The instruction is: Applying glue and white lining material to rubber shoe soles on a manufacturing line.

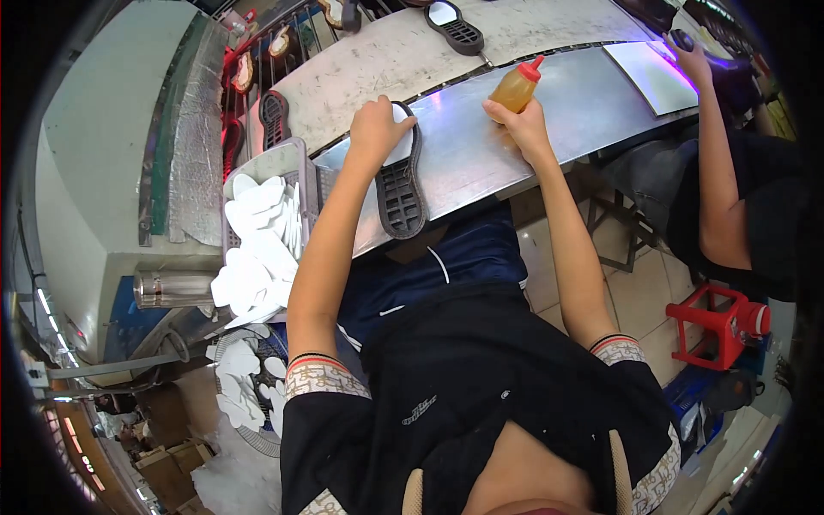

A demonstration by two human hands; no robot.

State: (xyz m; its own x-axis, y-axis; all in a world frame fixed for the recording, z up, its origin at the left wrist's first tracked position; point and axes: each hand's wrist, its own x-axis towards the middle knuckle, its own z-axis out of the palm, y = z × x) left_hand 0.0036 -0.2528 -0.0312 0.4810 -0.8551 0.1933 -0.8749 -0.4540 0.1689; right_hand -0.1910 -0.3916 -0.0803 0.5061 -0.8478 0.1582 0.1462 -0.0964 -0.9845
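A black shoe sole (401,199) lies on the metal-topped bench in front of me, its open grid facing up at the near end. A white foam piece (401,148) sits in its far part. My left hand (376,133) is closed over the far left side of the sole, thumb across the white piece; its fingertips are partly hidden. To the right, my right hand (522,130) is wrapped round a squeeze bottle (512,89) of amber liquid. The bottle tilts, its red nozzle cap pointing up and away from the sole.
A grey basket (308,184) of white foam pieces (257,249) stands by my left forearm, above another basket (268,444). More soles (455,30) lie on the pale belt (360,64) beyond. Right, a co-worker's hand (689,64) is over a white lit board (648,77).
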